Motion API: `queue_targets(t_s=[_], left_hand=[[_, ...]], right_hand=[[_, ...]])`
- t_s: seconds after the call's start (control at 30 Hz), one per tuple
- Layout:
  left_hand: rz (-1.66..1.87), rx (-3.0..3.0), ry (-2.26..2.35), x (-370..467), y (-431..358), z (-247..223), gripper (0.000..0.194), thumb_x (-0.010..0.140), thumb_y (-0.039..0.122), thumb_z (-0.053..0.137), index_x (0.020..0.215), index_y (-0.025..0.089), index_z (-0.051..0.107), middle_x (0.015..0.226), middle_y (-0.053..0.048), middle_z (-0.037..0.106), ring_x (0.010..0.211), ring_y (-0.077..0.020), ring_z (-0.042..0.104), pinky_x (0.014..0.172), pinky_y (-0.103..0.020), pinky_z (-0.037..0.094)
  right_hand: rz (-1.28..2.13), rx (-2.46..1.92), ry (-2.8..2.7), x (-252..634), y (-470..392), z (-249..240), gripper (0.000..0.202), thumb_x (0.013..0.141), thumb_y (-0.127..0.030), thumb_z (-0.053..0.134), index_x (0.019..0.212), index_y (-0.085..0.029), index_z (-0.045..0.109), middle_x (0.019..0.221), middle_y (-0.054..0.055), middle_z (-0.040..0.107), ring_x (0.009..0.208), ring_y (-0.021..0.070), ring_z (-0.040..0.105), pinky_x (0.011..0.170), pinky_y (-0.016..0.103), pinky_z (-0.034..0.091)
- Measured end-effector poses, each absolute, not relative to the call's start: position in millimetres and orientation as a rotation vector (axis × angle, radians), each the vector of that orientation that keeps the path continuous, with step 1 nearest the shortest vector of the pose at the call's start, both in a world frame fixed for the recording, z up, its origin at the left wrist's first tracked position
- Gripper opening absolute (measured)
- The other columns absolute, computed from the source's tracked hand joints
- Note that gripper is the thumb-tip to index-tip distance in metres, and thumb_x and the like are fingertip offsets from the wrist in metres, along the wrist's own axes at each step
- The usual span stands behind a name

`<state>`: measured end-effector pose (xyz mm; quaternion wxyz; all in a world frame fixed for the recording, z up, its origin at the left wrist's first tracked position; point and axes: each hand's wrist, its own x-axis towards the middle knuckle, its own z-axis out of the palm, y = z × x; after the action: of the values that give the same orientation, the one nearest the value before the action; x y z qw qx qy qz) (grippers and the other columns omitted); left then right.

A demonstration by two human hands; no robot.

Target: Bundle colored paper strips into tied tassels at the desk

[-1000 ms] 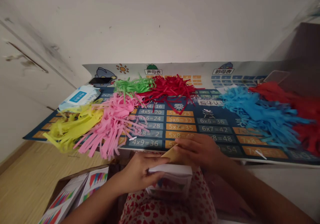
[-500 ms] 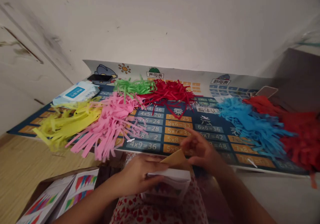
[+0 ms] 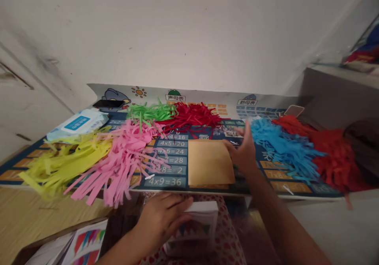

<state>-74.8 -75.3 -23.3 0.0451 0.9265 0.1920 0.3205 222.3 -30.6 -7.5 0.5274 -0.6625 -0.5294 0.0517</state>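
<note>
A tan paper sheet or envelope (image 3: pixel 210 163) lies on the printed table mat (image 3: pixel 172 159), near its front edge. My right hand (image 3: pixel 244 150) is at the sheet's right edge, fingers apart, the thumb side close to or touching its upper right corner. Low over the lap, my left hand (image 3: pixel 166 219) holds a clear packet (image 3: pixel 199 227) with a white top edge and a colourful tassel picture. Fringed paper bundles lie on the mat: yellow (image 3: pixel 71 156), pink (image 3: pixel 127 154), green (image 3: pixel 152 111), dark red (image 3: pixel 195 115), blue (image 3: pixel 284 148) and red (image 3: pixel 331 148).
A wipes pack (image 3: pixel 78 124) and a black phone (image 3: pixel 109 104) are at the back left. Printed packets (image 3: pixel 85 243) stand in a box at the lower left. A grey box (image 3: pixel 340 99) stands at the right, and small white scraps (image 3: pixel 288 189) lie on the mat.
The tan sheet has gone from above the packet in the lap to flat on the mat. My right hand has moved forward with it. My left hand stays on the packet. The view has shifted slightly.
</note>
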Motion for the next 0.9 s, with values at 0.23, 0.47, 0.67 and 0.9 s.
queue_targets(t_s=[0.23, 0.47, 0.67, 0.9], left_hand=[[0.969, 2.675, 0.547, -70.5, -68.8, -28.0, 0.026, 0.093, 0.032, 0.055, 0.114, 0.020, 0.065, 0.093, -0.006, 0.075, 0.077, -0.0160, 0.070, 0.066, -0.025, 0.056], [1.154, 2.596, 0.269, -47.3, -72.6, 11.0, 0.023, 0.085, 0.017, 0.066, 0.107, 0.020, 0.067, 0.095, -0.005, 0.075, 0.079, -0.0146, 0.070, 0.068, -0.022, 0.056], [1.306, 2.631, 0.193, -9.3, -81.0, 2.3, 0.015, 0.086, 0.018, 0.062, 0.098, 0.020, 0.069, 0.086, -0.005, 0.075, 0.070, -0.0138, 0.068, 0.060, -0.021, 0.055], [1.116, 2.793, 0.080, 6.0, -72.5, -2.4, 0.019, 0.086, 0.021, 0.063, 0.105, 0.018, 0.066, 0.101, -0.009, 0.075, 0.080, -0.0153, 0.071, 0.070, -0.025, 0.059]], right_hand=[[0.913, -1.355, -1.526, 149.9, -157.3, -56.4, 0.086, 0.080, -0.043, 0.071, 0.150, -0.021, 0.025, 0.104, 0.012, 0.073, 0.099, 0.0290, 0.068, 0.087, 0.045, 0.055], [0.513, -1.320, -1.545, 182.6, -171.2, -20.6, 0.082, 0.083, -0.035, 0.071, 0.149, -0.035, 0.023, 0.095, 0.003, 0.076, 0.090, 0.0265, 0.072, 0.082, 0.042, 0.060], [0.348, -1.333, -1.492, 200.2, -187.7, -17.8, 0.071, 0.088, -0.037, 0.065, 0.147, -0.034, 0.027, 0.093, 0.001, 0.075, 0.089, 0.0226, 0.071, 0.083, 0.039, 0.059], [0.440, -1.315, -1.362, 203.5, -182.9, -33.3, 0.074, 0.086, -0.039, 0.067, 0.148, -0.030, 0.027, 0.094, 0.002, 0.074, 0.089, 0.0218, 0.070, 0.087, 0.037, 0.056]])
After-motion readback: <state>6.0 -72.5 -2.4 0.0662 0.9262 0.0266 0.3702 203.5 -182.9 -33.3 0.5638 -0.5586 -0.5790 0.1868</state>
